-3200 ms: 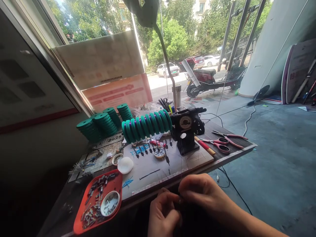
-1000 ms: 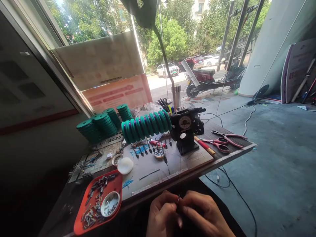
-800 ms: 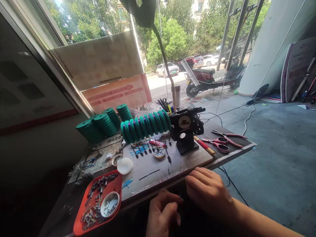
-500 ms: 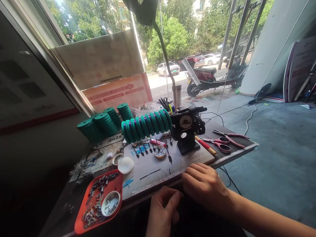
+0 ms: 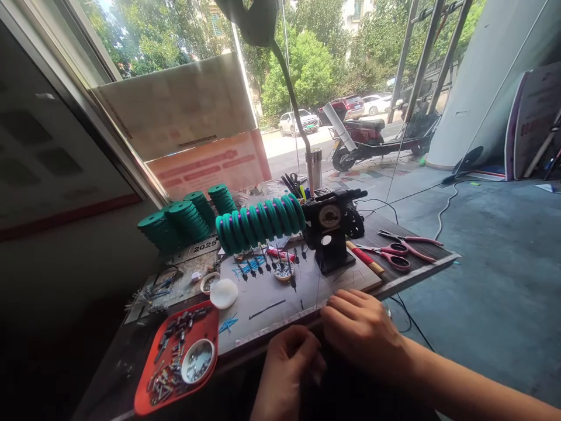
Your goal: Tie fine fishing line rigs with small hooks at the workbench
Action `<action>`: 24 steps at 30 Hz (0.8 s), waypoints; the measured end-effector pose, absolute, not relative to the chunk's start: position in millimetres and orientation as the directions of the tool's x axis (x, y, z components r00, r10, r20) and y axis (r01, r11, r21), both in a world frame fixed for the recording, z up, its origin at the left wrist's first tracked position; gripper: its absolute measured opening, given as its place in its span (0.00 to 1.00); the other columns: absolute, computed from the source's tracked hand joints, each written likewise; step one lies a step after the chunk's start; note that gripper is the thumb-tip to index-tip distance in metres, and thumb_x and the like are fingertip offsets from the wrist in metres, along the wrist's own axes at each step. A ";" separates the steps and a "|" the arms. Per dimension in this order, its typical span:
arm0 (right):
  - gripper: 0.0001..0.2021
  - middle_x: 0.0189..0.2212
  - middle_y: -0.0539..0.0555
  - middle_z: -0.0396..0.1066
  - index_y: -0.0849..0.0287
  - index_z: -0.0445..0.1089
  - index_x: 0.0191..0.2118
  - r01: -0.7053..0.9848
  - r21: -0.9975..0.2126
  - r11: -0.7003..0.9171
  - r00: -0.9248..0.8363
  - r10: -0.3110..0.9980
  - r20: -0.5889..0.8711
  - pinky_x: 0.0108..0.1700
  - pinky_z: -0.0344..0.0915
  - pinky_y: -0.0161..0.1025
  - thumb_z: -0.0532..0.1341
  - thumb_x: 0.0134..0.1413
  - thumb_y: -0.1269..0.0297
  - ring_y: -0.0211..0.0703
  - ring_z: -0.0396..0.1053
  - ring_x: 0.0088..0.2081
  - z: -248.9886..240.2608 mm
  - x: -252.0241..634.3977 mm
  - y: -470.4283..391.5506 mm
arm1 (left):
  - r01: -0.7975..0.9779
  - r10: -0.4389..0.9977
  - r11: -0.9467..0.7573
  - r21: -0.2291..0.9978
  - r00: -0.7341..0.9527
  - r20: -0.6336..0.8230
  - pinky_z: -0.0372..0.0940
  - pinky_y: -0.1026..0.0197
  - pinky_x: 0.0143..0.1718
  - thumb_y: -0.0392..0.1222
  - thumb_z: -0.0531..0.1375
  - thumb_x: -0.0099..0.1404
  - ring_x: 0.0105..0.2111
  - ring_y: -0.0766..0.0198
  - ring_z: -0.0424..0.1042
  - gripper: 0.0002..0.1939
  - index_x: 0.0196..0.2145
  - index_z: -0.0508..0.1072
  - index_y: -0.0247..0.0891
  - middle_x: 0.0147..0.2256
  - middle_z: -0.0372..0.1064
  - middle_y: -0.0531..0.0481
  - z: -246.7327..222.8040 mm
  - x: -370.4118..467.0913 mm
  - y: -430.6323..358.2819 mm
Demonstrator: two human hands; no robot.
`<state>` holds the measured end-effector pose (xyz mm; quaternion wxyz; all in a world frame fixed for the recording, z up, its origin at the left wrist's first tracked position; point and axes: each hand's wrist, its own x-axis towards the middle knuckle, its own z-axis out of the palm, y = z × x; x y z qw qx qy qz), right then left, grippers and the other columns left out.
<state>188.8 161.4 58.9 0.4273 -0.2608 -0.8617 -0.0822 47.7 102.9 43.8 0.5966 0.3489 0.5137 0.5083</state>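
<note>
My left hand (image 5: 293, 362) is at the table's front edge, thumb and fingers pinched together. Beside it on the right, my right hand (image 5: 357, 321) is closed, knuckles up, near the edge of the white board (image 5: 263, 318). Whatever either hand pinches is too small or hidden to make out. A faint thin line seems to run down toward the right hand. Beyond them, a black winding machine (image 5: 331, 234) carries a row of green foam spools (image 5: 260, 223). Small dark pieces (image 5: 260, 268) hang on thin lines below the spools.
At left an orange tray (image 5: 142, 390) holds metal parts and a white bowl (image 5: 186, 377). A small dish of beads (image 5: 284, 270) and a white round object (image 5: 224, 293) lie on the board. Scissors (image 5: 397, 261) and pliers (image 5: 423, 250) lie right; stacked green spools (image 5: 188, 216) stand back left.
My left hand has shifted slightly up, staying pinched. My right hand has barely moved. One dark piece hanging at the right end of the row now sits a little to the left.
</note>
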 end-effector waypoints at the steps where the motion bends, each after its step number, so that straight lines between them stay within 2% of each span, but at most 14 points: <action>1: 0.15 0.16 0.48 0.58 0.57 0.57 0.18 0.520 -0.088 0.850 -0.501 0.387 0.774 0.25 0.47 0.37 0.48 0.52 0.79 0.38 0.52 0.20 57.5 188.8 161.4 | -0.260 0.970 0.215 0.941 -0.053 -0.236 0.48 0.68 0.18 0.52 0.67 0.47 0.16 0.72 0.54 0.18 0.16 0.67 0.35 0.16 0.60 0.55 47.0 47.4 102.8; 5: 0.13 0.17 0.49 0.61 0.57 0.59 0.20 0.507 -0.126 0.853 -0.537 0.426 0.728 0.26 0.49 0.36 0.50 0.52 0.77 0.38 0.56 0.21 51.4 182.4 163.5 | -0.195 0.977 0.133 0.972 -0.137 -0.161 0.54 0.68 0.22 0.45 0.66 0.50 0.19 0.72 0.58 0.15 0.15 0.69 0.34 0.22 0.65 0.52 66.9 35.0 100.7; 8: 0.09 0.20 0.48 0.65 0.57 0.62 0.23 0.470 -0.138 0.872 -0.601 0.430 0.673 0.28 0.53 0.36 0.55 0.51 0.76 0.38 0.60 0.23 48.0 164.0 165.7 | -0.046 0.974 0.096 0.994 -0.202 -0.103 0.57 0.68 0.21 0.43 0.66 0.50 0.18 0.74 0.59 0.13 0.16 0.70 0.34 0.28 0.67 0.50 84.8 13.9 95.4; 10: 0.05 0.25 0.50 0.69 0.58 0.66 0.28 0.453 -0.131 0.882 -0.636 0.423 0.646 0.31 0.56 0.37 0.59 0.49 0.75 0.40 0.63 0.27 45.4 146.0 165.3 | 0.082 0.977 0.085 0.993 -0.205 -0.066 0.58 0.68 0.19 0.44 0.66 0.50 0.18 0.74 0.61 0.13 0.16 0.71 0.33 0.32 0.67 0.49 97.2 -1.1 89.1; 11: 0.05 0.29 0.52 0.71 0.59 0.68 0.32 0.454 -0.128 0.882 -0.643 0.423 0.638 0.33 0.57 0.38 0.61 0.48 0.74 0.43 0.64 0.29 43.7 136.8 164.3 | 0.147 0.979 0.093 0.985 -0.195 -0.063 0.59 0.68 0.19 0.45 0.65 0.51 0.18 0.74 0.61 0.14 0.16 0.72 0.33 0.34 0.66 0.48 103.6 -7.6 85.5; 13: 0.12 0.38 0.60 0.71 0.65 0.68 0.40 0.466 -0.124 0.876 -0.645 0.432 0.630 0.35 0.58 0.42 0.63 0.47 0.72 0.48 0.65 0.34 38.7 121.1 160.9 | 0.251 0.977 0.118 0.961 -0.200 -0.067 0.60 0.68 0.19 0.46 0.64 0.52 0.20 0.72 0.63 0.15 0.15 0.72 0.33 0.35 0.65 0.46 116.0 -18.0 78.5; 15: 0.14 0.40 0.64 0.70 0.69 0.67 0.42 0.460 -0.117 0.880 -0.654 0.425 0.626 0.35 0.59 0.43 0.64 0.47 0.72 0.51 0.65 0.36 32.4 112.5 157.3 | 0.315 0.975 0.133 0.940 -0.214 -0.067 0.60 0.68 0.19 0.46 0.64 0.52 0.21 0.70 0.64 0.15 0.15 0.72 0.33 0.35 0.65 0.45 126.4 -24.6 73.6; 16: 0.13 0.39 0.63 0.70 0.68 0.67 0.42 0.444 -0.112 0.889 -0.665 0.411 0.623 0.35 0.59 0.43 0.63 0.48 0.73 0.50 0.64 0.35 29.3 111.5 155.8 | 0.329 0.974 0.138 0.934 -0.218 -0.067 0.60 0.68 0.19 0.46 0.65 0.51 0.21 0.70 0.64 0.15 0.15 0.72 0.33 0.35 0.65 0.45 130.2 -26.8 72.4; 18: 0.07 0.34 0.58 0.70 0.64 0.68 0.37 0.402 -0.107 0.909 -0.685 0.376 0.624 0.34 0.59 0.41 0.60 0.51 0.76 0.47 0.64 0.32 24.2 114.2 154.4 | 0.313 0.974 0.158 0.936 -0.206 -0.095 0.60 0.68 0.19 0.45 0.66 0.50 0.20 0.71 0.63 0.14 0.15 0.72 0.33 0.36 0.65 0.46 133.6 -29.2 72.5; 20: 0.06 0.30 0.55 0.69 0.61 0.68 0.33 0.362 -0.121 0.924 -0.687 0.353 0.635 0.33 0.59 0.40 0.57 0.53 0.78 0.45 0.63 0.31 21.4 119.9 155.1 | 0.229 0.976 0.175 0.958 -0.171 -0.137 0.59 0.68 0.19 0.45 0.68 0.48 0.20 0.71 0.62 0.14 0.15 0.72 0.33 0.33 0.66 0.47 129.8 -29.4 74.9; 22: 0.07 0.28 0.55 0.68 0.61 0.67 0.32 0.329 -0.150 0.932 -0.675 0.343 0.653 0.33 0.59 0.40 0.54 0.55 0.78 0.44 0.63 0.31 20.7 124.7 157.5 | 0.055 0.971 0.179 0.982 -0.172 -0.167 0.59 0.69 0.22 0.45 0.68 0.48 0.22 0.71 0.62 0.14 0.15 0.73 0.33 0.28 0.65 0.49 118.3 -27.6 77.2; 24: 0.09 0.28 0.55 0.68 0.61 0.67 0.32 0.293 -0.188 0.937 -0.659 0.341 0.670 0.33 0.60 0.39 0.53 0.56 0.78 0.45 0.63 0.30 21.4 127.8 159.9 | -0.212 0.947 0.163 0.964 -0.242 -0.214 0.60 0.71 0.26 0.44 0.69 0.48 0.24 0.71 0.61 0.12 0.17 0.74 0.33 0.24 0.64 0.52 101.1 -23.9 77.5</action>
